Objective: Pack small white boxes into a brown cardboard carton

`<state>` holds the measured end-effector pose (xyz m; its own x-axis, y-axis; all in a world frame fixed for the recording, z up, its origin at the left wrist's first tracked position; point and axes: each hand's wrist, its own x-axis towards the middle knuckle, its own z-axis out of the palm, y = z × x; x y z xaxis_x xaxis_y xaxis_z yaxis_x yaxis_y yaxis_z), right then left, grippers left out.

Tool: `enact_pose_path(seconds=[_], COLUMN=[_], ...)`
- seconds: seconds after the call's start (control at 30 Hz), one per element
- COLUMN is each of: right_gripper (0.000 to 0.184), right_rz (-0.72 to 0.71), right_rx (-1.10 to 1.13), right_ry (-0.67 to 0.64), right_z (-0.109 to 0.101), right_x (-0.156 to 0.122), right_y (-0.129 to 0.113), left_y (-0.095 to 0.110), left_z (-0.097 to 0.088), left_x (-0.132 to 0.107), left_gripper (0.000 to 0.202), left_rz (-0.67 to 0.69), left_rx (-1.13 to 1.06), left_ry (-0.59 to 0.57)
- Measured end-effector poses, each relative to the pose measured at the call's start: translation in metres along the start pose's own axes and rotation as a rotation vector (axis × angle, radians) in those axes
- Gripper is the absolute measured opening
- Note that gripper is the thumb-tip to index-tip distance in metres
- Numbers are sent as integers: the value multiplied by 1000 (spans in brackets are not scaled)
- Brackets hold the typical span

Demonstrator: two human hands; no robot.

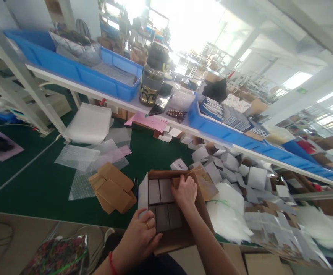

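An open cardboard carton stands at the green table's front edge, with several small grey-white boxes packed in rows inside. My left hand grips the carton's near left corner, its fingers bent over the side wall and a ring on one finger. My right hand reaches into the far right part of the carton. Its fingers are curled over a small brown cardboard piece beside the boxes; the fingers hide most of this piece. A small white box with handwriting stands just behind the carton.
Flattened brown cardboard and bubble-wrap sheets lie left of the carton. Many white boxes and a white foam stack crowd the right. A shelf with blue bins and a bottle runs behind.
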<state>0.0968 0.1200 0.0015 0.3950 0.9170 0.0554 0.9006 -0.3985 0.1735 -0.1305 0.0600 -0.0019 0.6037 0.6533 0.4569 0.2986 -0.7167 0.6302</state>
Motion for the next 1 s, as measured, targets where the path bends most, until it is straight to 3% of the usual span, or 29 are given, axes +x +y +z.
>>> enact_pose_path(seconds=[0.1, 0.23, 0.37, 0.47, 0.6, 0.7, 0.83, 1.0], right_gripper=[51, 64, 66, 65, 66, 62, 57, 60], right_rz=[9, -17, -137, -282, -429, -422, -390, -328], right_rx=[98, 316, 220, 115, -13, -129, -110, 24], right_ry=[45, 124, 122, 43, -79, -116, -125, -147], right_z=[27, 55, 48, 37, 48, 72, 99, 105], right_x=[4, 5, -10, -28, -33, -24, -23, -34], right_y=[2, 13, 26, 43, 60, 50, 25, 18], left_y=[-2, -4, -6, -8, -7, -6, -7, -6], left_z=[0, 1, 2, 1, 1, 0, 2, 13], left_x=[-1, -1, -1, 0, 1, 2, 4, 6], left_gripper=[22, 21, 19, 22, 23, 23, 24, 21], left_rz=[6, 21, 19, 39, 64, 61, 66, 27], left_rx=[-10, -17, -20, -36, -25, -9, 21, 22], left_ry=[-1, 7, 50, 64, 63, 54, 43, 47])
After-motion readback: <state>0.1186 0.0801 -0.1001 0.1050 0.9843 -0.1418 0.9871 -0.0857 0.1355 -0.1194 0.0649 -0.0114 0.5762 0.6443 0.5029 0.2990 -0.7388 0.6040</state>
